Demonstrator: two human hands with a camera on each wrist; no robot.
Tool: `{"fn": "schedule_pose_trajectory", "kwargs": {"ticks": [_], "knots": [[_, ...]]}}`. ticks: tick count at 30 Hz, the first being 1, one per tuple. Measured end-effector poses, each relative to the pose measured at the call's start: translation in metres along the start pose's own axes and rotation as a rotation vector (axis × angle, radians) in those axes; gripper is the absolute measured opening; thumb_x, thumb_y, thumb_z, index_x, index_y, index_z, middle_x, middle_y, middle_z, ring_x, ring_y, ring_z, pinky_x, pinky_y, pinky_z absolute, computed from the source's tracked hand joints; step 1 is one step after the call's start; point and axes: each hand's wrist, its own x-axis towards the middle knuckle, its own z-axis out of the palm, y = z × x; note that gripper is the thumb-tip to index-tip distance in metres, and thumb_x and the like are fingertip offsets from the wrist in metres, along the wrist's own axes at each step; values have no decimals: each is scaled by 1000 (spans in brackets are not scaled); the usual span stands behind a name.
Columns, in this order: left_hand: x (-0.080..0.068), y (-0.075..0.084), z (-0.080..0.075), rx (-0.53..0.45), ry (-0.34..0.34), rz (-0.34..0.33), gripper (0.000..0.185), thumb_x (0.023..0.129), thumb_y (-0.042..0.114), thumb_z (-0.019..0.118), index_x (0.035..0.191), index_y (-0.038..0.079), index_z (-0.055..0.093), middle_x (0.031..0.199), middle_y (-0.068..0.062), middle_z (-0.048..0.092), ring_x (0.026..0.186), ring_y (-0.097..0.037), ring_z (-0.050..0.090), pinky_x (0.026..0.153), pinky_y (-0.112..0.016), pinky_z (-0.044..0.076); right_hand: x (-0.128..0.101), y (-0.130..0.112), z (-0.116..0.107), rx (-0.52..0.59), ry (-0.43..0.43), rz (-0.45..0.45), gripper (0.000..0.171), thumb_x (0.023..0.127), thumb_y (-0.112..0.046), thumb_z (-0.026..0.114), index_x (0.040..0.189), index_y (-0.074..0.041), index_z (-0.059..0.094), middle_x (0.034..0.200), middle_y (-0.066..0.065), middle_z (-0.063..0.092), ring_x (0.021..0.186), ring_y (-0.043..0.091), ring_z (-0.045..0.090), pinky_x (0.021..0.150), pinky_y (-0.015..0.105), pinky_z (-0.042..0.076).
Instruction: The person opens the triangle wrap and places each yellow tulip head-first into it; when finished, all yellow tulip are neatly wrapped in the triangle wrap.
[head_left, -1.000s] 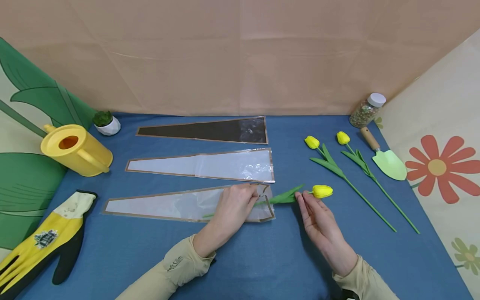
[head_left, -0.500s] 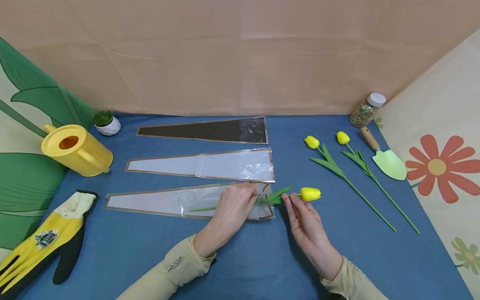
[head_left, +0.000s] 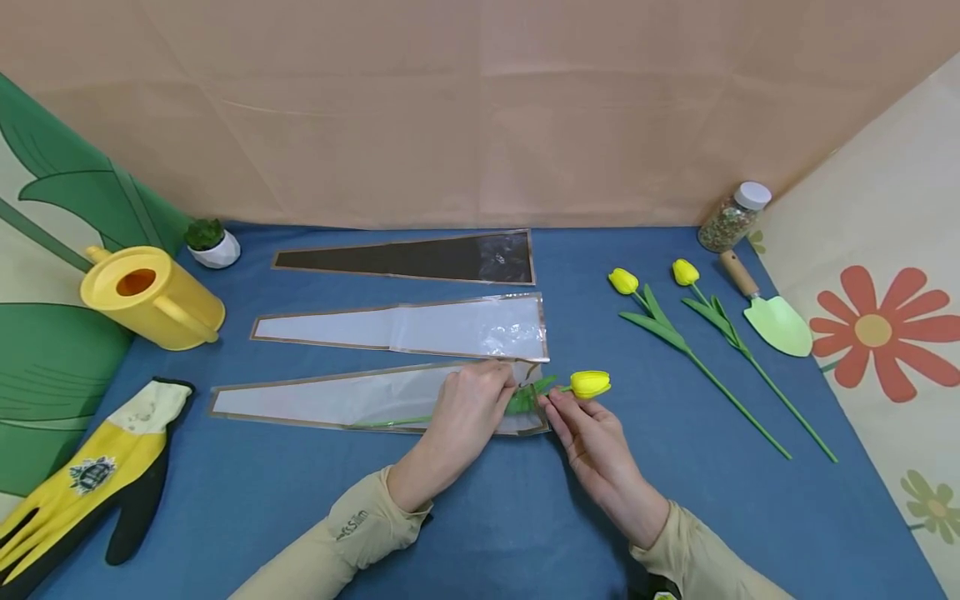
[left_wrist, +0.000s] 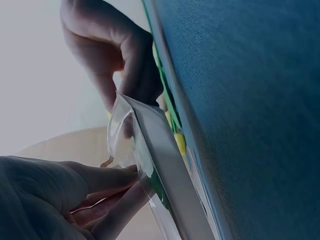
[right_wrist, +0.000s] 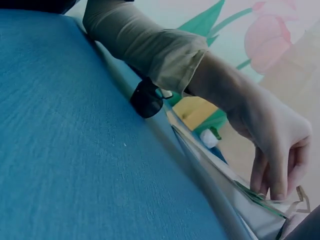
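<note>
My left hand (head_left: 467,414) pinches the clear upper layer of the nearest flower sleeve (head_left: 300,400) close to its wide right end. In the left wrist view that film of the sleeve (left_wrist: 122,117) stands lifted off the white backing. The right hand (head_left: 600,458) pinches a yellow tulip (head_left: 590,384) just under its bloom, at the sleeve's mouth. The tulip's stem and much of its leaves lie inside the sleeve, while the bloom stays outside on the right. In the right wrist view my left hand (right_wrist: 275,145) reaches down onto the film; the right hand is mostly out of that view.
A white sleeve (head_left: 420,325) and a black sleeve (head_left: 405,260) lie behind. Two tulips (head_left: 690,354) rest at right near a trowel (head_left: 776,323) and a jar (head_left: 735,218). At left are a watering can (head_left: 153,298), a potted plant (head_left: 213,244) and a glove (head_left: 112,467).
The right hand has moved left with the tulip, and its stem and leaves have slid deeper into the sleeve. My left hand has stayed at the sleeve's mouth.
</note>
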Motion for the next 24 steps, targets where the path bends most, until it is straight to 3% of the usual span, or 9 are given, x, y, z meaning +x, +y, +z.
{"fn": "schedule_pose_trajectory", "kwargs": {"ticks": [15, 24], "knots": [[1, 1, -2, 10, -10, 7, 19, 91, -4, 83, 78, 6, 73, 76, -4, 69, 61, -16, 63, 52, -31, 49, 7, 4, 9, -216, -34, -13, 32, 106, 2, 63, 136, 14, 57, 106, 6, 76, 93, 10, 77, 92, 23, 58], [0, 0, 0, 29, -40, 11, 22, 91, -5, 82, 77, 7, 69, 74, -4, 65, 61, -16, 59, 54, -30, 49, 11, 10, 10, -239, -75, -3, 29, 107, 4, 60, 134, 15, 57, 102, 7, 77, 88, 11, 77, 88, 25, 60]]}}
